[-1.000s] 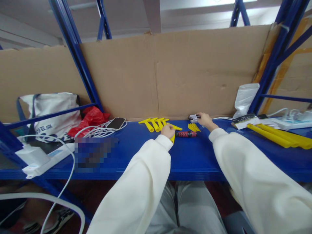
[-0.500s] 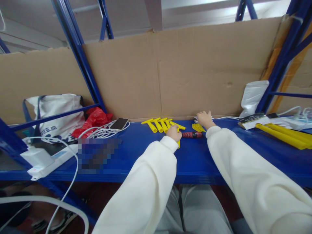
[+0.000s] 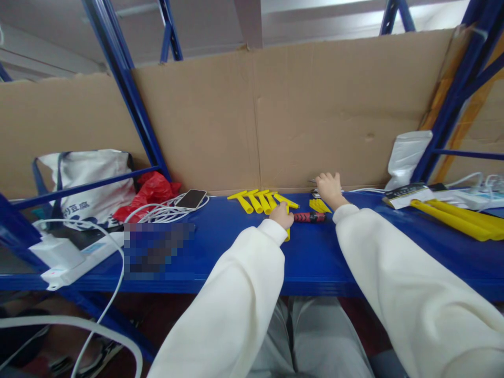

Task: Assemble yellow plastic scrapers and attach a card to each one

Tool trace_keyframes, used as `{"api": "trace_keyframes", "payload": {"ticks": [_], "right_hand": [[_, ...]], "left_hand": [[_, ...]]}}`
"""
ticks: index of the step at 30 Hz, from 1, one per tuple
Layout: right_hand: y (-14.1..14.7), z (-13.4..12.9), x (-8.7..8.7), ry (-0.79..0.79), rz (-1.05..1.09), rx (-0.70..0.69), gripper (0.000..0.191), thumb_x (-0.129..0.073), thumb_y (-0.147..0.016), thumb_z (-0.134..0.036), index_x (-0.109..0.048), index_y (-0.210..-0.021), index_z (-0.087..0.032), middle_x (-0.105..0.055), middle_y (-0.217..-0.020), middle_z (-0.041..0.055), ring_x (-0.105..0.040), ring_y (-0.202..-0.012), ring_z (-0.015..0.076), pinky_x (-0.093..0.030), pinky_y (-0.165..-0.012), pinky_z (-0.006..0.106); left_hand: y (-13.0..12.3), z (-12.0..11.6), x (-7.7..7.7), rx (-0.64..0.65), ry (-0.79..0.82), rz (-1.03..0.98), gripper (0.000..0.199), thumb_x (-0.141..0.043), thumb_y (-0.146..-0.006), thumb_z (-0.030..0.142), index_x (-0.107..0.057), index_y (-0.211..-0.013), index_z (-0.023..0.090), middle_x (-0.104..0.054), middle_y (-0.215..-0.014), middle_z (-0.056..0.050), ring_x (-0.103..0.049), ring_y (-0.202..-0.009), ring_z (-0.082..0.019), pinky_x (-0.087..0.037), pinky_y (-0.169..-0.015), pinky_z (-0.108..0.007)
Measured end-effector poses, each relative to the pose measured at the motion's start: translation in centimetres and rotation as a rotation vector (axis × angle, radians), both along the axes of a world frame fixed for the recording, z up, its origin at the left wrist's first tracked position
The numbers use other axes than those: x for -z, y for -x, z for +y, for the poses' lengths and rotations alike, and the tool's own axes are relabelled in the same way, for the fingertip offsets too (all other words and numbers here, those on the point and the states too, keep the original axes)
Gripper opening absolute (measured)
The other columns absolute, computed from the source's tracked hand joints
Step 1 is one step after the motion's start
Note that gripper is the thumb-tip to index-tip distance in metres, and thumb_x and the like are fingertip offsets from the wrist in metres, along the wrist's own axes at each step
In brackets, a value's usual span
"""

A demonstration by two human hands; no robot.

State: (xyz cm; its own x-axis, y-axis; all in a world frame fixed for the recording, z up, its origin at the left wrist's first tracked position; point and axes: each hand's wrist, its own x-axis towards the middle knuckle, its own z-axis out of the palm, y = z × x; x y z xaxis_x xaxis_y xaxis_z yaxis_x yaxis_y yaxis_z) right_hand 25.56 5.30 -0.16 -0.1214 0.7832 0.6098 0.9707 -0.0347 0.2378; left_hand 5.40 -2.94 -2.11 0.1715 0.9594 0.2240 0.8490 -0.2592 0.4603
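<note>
- On the blue table [image 3: 236,257], left grip [image 3: 281,215] is curled round a yellow piece [image 3: 288,234]; one end sticks out below the hand, most of the rest is covered by fingers.
- Right grip [image 3: 329,188] is farther out by the cardboard [image 3: 315,115], fingers a bit spread. There's a thin thing [image 3: 312,181] peeking out on its left side. Can't tell if it's pinching anything, the hand blocks the view.
- Yellow bits [image 3: 318,206] lie just nearer than the right grip, and the red-and-black tool [image 3: 310,217] is nearer again, one end right beside the left grip. Touching or not, I can't say.
- Yellow Ts [image 3: 264,203] are lined up left of and beyond the left grip.
- My take: hold the piece snug, not crushed, with the end turned where you can see it.
- For the right, I'd use fingertips only and lift straight up, since a low sweep could scatter those bits.
- Also watch the left knuckles, a nudge might roll the tool.
</note>
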Motion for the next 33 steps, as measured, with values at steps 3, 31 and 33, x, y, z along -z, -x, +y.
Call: {"api": "trace_keyframes", "payload": {"ticks": [3, 31, 33], "right_hand": [[0.5, -0.4, -0.6, -0.091, 0.056, -0.020, 0.038, -0.034, -0.095, -0.010, -0.070, -0.108, -0.012, -0.068, -0.103, 0.0174, -0.054, -0.099, 0.0272, -0.030, -0.091, 0.042], [5.2, -8.1, 0.0, -0.063, -0.069, -0.766, 0.034, -0.040, -0.099, -0.019, -0.071, -0.111, -0.018, -0.071, -0.103, 0.0128, -0.059, -0.096, 0.0237, -0.034, -0.087, 0.038], [5.1, -8.1, 0.1, -0.090, -0.008, -0.754, 0.033, -0.041, -0.099, -0.021, -0.071, -0.113, -0.020, -0.070, -0.109, 0.0129, -0.058, -0.103, 0.0251, -0.035, -0.089, 0.039]], "left_hand": [[0.0, 0.1, -0.1, -0.019, -0.049, -0.011, 0.041, -0.054, -0.090, 0.019, -0.060, -0.130, 0.012, -0.064, -0.133, -0.015, -0.059, -0.125, -0.024, -0.042, -0.108, -0.032], [0.6, 2.8, -0.8, -0.027, -0.016, -0.939, 0.017, -0.058, -0.085, 0.021, -0.062, -0.068, 0.018, -0.068, -0.080, -0.005, -0.067, -0.091, -0.020, -0.053, -0.089, -0.033], [0.7, 2.9, -0.7, -0.048, 0.011, -0.951, 0.015, -0.056, -0.083, 0.016, -0.062, -0.070, 0.019, -0.068, -0.079, -0.005, -0.067, -0.091, -0.021, -0.054, -0.088, -0.034]]}}
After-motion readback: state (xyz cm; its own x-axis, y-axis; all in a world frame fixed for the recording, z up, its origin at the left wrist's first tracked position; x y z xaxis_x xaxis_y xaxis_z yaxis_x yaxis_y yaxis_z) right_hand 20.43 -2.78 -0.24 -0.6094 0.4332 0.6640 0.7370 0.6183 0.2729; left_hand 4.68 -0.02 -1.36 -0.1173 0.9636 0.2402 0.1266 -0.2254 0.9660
